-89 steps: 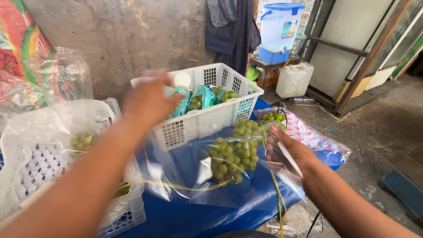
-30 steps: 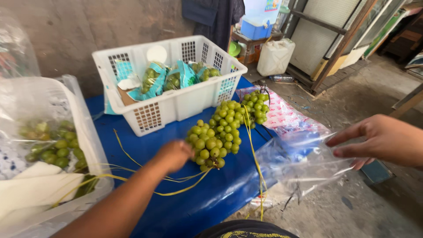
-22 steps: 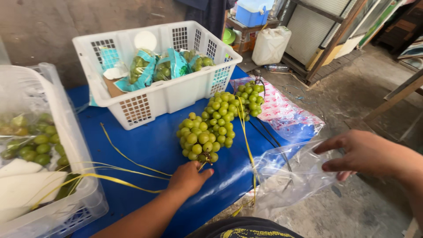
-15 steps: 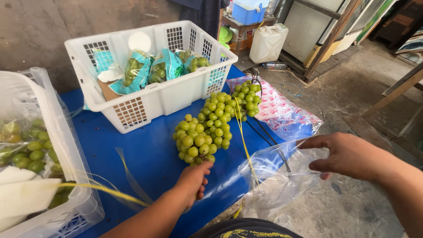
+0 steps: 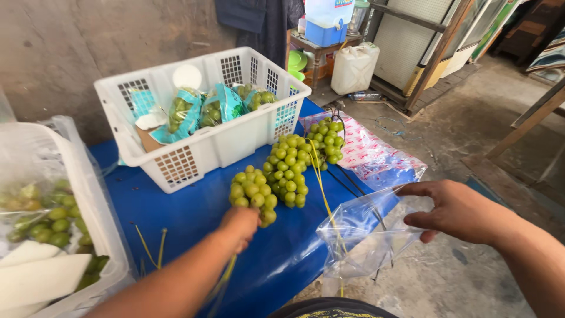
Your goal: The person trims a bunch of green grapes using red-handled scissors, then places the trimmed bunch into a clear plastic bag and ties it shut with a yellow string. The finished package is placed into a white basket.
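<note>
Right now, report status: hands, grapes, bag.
Left hand grips grape bunch on blue table. Right hand holds clear bag open. Nothing between them.

A bunch of grapes [image 5: 276,179] lies on the table [image 5: 194,215], just in front of a basket [image 5: 203,147]. The left hand [image 5: 240,227] touches its near end; the right hand [image 5: 456,212] holds a plastic bag [image 5: 365,235] off the table's right edge.

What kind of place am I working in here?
Likely an informal fruit-packing spot or market stall: green grape bunches on a blue-covered table, a white crate of wrapped grapes, bare concrete wall.
</note>
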